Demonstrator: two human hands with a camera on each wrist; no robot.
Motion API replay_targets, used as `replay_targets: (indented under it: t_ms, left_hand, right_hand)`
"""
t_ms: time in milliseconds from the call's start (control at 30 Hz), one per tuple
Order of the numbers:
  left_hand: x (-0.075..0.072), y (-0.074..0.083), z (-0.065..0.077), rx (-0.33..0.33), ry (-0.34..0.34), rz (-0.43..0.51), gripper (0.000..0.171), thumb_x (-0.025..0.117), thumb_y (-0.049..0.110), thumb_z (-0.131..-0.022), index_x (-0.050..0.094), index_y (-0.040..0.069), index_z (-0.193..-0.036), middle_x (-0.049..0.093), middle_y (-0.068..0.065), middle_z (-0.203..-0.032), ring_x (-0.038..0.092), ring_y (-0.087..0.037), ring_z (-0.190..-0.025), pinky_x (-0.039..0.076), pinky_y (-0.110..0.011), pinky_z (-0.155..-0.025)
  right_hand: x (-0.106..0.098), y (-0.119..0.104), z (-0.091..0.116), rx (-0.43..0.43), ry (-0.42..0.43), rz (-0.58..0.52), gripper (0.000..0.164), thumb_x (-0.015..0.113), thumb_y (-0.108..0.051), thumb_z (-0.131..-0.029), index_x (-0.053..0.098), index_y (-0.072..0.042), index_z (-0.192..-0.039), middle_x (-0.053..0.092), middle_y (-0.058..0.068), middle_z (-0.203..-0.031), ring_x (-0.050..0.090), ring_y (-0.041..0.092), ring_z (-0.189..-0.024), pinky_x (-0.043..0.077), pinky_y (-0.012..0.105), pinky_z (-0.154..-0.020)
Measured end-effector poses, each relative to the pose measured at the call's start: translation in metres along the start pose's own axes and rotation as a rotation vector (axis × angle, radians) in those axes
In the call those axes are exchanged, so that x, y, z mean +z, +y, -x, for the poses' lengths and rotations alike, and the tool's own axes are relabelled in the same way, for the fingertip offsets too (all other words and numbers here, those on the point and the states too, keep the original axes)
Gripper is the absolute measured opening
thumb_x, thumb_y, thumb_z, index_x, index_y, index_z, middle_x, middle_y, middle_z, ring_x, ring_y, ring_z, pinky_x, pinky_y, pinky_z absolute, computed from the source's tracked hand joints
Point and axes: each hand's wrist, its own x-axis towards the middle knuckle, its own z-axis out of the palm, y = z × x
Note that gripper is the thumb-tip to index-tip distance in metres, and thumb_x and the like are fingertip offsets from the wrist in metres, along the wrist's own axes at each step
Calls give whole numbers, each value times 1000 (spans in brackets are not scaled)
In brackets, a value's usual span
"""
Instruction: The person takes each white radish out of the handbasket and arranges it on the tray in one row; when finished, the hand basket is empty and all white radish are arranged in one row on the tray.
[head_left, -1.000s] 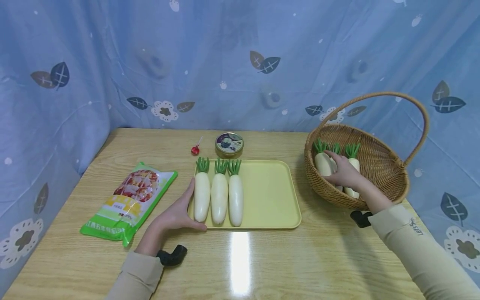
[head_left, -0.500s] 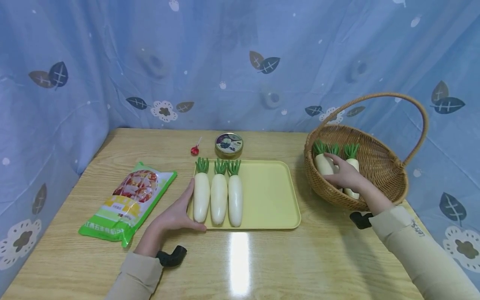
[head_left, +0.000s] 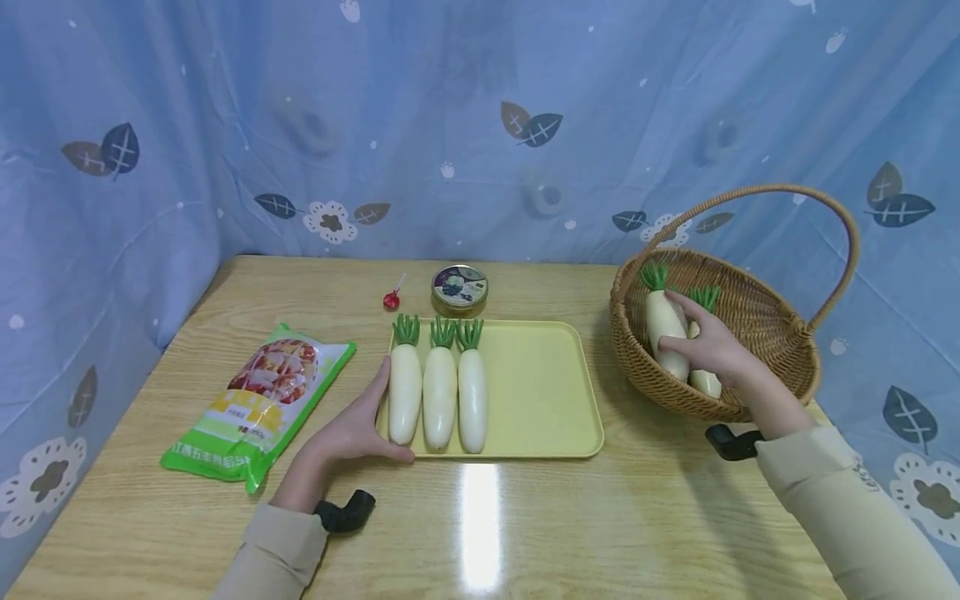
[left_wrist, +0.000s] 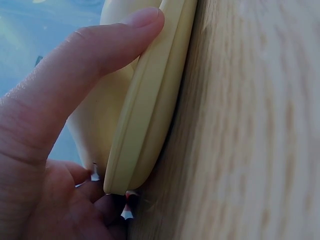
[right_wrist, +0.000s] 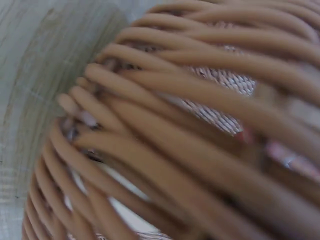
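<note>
My right hand point(head_left: 708, 343) grips a white radish point(head_left: 666, 327) with green leaf stubs, inside the tilted wicker basket point(head_left: 757, 333) on the right. Another white radish point(head_left: 705, 382) lies in the basket, partly behind that hand. The left hand point(head_left: 352, 427) holds the front left corner of a pale yellow tray point(head_left: 540, 387). In the left wrist view the thumb point(left_wrist: 107, 50) lies on the tray's rim point(left_wrist: 145, 110), other fingers by its side. Three white radishes point(head_left: 440, 398) lie side by side on the tray's left part. Close basket weave point(right_wrist: 175, 115) fills the right wrist view, hiding the hand.
A green and white food bag point(head_left: 258, 404) lies left of the tray on the wooden table point(head_left: 405, 533). Behind the tray are a round tin point(head_left: 459, 290) and a red lollipop point(head_left: 392, 300). The basket's tall handle point(head_left: 843, 221) arches above it; a blue curtain point(head_left: 450, 125) hangs behind.
My right hand has raised the gripped radish slightly within the basket and shifted a little to the right. The left hand and the tray have stayed put.
</note>
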Motion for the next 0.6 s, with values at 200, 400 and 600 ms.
replay_targets:
  t_ms: [200,400,600]
  left_hand:
    - [0,0,-1,5,3,2,140,89,30,-54,-16,7,-144,-12,-16,-151,-4,-31,-137,6,-50,-108]
    - [0,-1,-2,2,2,3,139,88,29,-55,-16,8,-144,-12,-15,-151,-5,-31,-137,6,-50,-108]
    - [0,-2,-1,1,4,6,139,88,29,-55,-16,8,-144,-11,-15,-151,-4,-31,-137,7,-50,-108]
  right_hand:
    - [-10,-5,7,7,55,-97,79,53,-19,-92,-3,-16,-148,12,38,-137,56,30,-86,54,41,-66]
    - [-13,-9,10,4,88,-102,81,54,-19,-92,-5,-16,-148,9,39,-140,51,43,-96,54,42,-68]
    - [-17,-8,12,47,102,-150,81,54,-24,-92,-6,-20,-147,0,35,-143,41,48,-109,53,35,-71]
